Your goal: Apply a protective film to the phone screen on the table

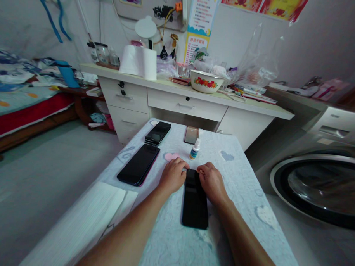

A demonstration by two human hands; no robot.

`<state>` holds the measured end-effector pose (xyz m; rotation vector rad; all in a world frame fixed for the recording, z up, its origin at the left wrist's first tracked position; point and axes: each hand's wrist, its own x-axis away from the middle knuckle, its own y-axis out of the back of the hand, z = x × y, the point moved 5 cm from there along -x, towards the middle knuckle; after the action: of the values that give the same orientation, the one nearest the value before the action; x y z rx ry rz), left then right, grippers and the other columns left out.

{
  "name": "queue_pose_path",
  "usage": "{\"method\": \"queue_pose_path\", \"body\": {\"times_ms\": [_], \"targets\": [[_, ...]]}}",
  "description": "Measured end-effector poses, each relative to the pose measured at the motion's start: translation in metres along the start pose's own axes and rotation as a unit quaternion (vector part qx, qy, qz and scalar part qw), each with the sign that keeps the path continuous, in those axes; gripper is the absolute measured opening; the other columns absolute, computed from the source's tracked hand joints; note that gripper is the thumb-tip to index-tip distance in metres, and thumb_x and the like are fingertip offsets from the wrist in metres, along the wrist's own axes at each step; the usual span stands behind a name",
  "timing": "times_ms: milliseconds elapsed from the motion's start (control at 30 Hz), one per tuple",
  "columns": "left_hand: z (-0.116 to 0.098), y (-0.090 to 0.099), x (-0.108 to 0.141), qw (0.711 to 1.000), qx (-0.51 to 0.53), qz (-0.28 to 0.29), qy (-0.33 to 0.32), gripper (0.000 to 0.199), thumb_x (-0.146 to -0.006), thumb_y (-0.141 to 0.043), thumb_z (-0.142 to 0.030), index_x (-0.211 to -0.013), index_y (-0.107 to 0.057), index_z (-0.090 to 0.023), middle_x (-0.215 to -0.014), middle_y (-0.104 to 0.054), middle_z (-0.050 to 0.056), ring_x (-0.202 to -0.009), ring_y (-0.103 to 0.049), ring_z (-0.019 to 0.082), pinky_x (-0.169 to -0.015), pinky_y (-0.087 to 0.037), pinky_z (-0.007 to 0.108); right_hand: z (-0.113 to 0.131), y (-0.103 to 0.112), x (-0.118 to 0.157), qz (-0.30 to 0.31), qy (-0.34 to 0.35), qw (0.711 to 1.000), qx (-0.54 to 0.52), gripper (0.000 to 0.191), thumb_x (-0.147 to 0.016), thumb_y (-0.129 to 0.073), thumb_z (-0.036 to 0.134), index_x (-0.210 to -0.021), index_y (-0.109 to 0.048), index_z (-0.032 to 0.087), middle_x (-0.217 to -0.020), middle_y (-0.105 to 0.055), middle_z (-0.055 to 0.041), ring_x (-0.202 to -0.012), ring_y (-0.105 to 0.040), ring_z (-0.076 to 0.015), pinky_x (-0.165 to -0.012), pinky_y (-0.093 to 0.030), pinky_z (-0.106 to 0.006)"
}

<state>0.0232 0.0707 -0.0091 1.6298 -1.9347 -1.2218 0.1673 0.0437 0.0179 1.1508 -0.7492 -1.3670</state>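
A black smartphone (195, 205) lies face up on the cloth-covered table, its dark screen towards me. At its upper left corner, my left hand (174, 173) has its fingers curled against the edge. My right hand (212, 182) closes with thumb and finger at the upper right corner; its fingertips are partly hidden. Just beyond the hands stands a small white bottle (194, 150) with a blue and yellow label. To the left lie a larger dark phone (140, 164) with a pinkish edge and a stack of phones (158, 132). A phone case (191, 135) rests near the far edge.
White folded paper (84, 219) lies along the table's left side. Behind the table is a white desk (173, 94) with a flowered enamel bowl (207, 81) and paper rolls (139, 63). A front-loading washing machine (320, 134) stands on the right, a bed (27, 93) on the left.
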Motion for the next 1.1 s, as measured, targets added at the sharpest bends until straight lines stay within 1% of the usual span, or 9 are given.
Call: {"method": "queue_pose_path", "body": {"times_ms": [200, 300, 400, 600, 833, 967, 1100], "targets": [[-0.001, 0.0, 0.0, 1.0, -0.01, 0.005, -0.002, 0.024, -0.077, -0.052, -0.01, -0.093, -0.066, -0.021, -0.1, -0.061, 0.004, -0.099, -0.055, 0.019, -0.092, -0.043, 0.034, 0.01, -0.004, -0.001, 0.031, 0.032, 0.999, -0.004, 0.024, -0.087, -0.048, 0.011, -0.097, -0.068, 0.019, -0.093, -0.058, -0.005, -0.088, -0.057, -0.014, -0.079, -0.039, -0.021], [-0.001, 0.001, 0.0, 1.0, -0.009, 0.003, -0.005, 0.024, -0.077, -0.052, -0.01, -0.093, -0.066, -0.022, -0.099, -0.061, 0.004, -0.099, -0.055, 0.019, -0.091, -0.044, 0.034, 0.015, -0.005, -0.001, 0.038, 0.053, 0.998, -0.016, 0.026, -0.086, -0.048, 0.008, -0.099, -0.068, 0.019, -0.094, -0.058, -0.005, -0.091, -0.056, -0.0138, -0.082, -0.04, -0.021], [-0.001, 0.001, 0.001, 1.0, -0.007, 0.0, -0.005, 0.024, -0.077, -0.052, -0.009, -0.093, -0.066, -0.021, -0.099, -0.062, 0.004, -0.099, -0.056, 0.02, -0.09, -0.044, 0.034, 0.017, -0.006, -0.001, 0.03, 0.063, 0.997, -0.029, 0.026, -0.088, -0.047, 0.009, -0.1, -0.068, 0.019, -0.094, -0.059, -0.0051, -0.092, -0.055, -0.014, -0.083, -0.04, -0.021], [-0.001, 0.001, 0.001, 1.0, -0.008, 0.0, -0.006, 0.024, -0.078, -0.052, -0.01, -0.093, -0.066, -0.021, -0.099, -0.062, 0.005, -0.098, -0.056, 0.019, -0.089, -0.044, 0.034, 0.017, -0.01, -0.003, 0.012, 0.058, 0.998, -0.036, 0.023, -0.091, -0.047, 0.015, -0.099, -0.069, 0.018, -0.094, -0.06, -0.0061, -0.092, -0.055, -0.0152, -0.083, -0.04, -0.022], [0.001, -0.001, 0.001, 1.0, -0.011, 0.0, -0.003, 0.021, -0.078, -0.053, -0.01, -0.091, -0.066, -0.021, -0.099, -0.062, 0.004, -0.098, -0.056, 0.019, -0.089, -0.044, 0.033, 0.025, -0.007, 0.0, 0.021, 0.095, 0.994, -0.054, 0.025, -0.09, -0.047, 0.011, -0.098, -0.07, 0.018, -0.09, -0.06, -0.0051, -0.087, -0.055, -0.0135, -0.08, -0.041, -0.021], [0.001, -0.001, 0.0, 1.0, -0.01, -0.001, -0.004, 0.018, -0.08, -0.054, -0.013, -0.09, -0.066, -0.021, -0.098, -0.062, 0.004, -0.097, -0.056, 0.019, -0.088, -0.044, 0.033, 0.029, -0.009, 0.0, 0.025, 0.124, 0.99, -0.064, 0.026, -0.09, -0.047, 0.01, -0.095, -0.07, 0.018, -0.092, -0.06, -0.0051, -0.088, -0.055, -0.0135, -0.081, -0.041, -0.021], [0.001, 0.0, 0.0, 1.0, -0.009, 0.0, -0.006, 0.02, -0.08, -0.052, -0.011, -0.091, -0.066, -0.021, -0.098, -0.062, 0.004, -0.097, -0.056, 0.019, -0.088, -0.044, 0.032, 0.026, -0.012, -0.001, 0.006, 0.111, 0.993, -0.045, 0.025, -0.09, -0.048, 0.01, -0.094, -0.071, 0.018, -0.09, -0.06, -0.0063, -0.086, -0.055, -0.0149, -0.078, -0.042, -0.022]]}}
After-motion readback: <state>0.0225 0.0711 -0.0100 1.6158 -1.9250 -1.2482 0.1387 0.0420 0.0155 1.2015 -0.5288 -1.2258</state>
